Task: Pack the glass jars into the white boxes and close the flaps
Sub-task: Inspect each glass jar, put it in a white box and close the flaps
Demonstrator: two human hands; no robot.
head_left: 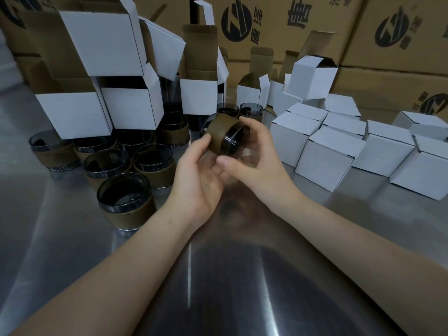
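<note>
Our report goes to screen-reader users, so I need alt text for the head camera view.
A left hand and a right hand hold a dark glass jar with a brown band, tipped on its side, above a steel table. More jars and open white boxes stand at left, closed white boxes at right, brown cartons behind.

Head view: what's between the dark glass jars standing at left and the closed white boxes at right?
The left hand and right hand gripping one brown-sleeved dark glass jar, tipped sideways over the shiny metal table, as the head view shows.
</note>
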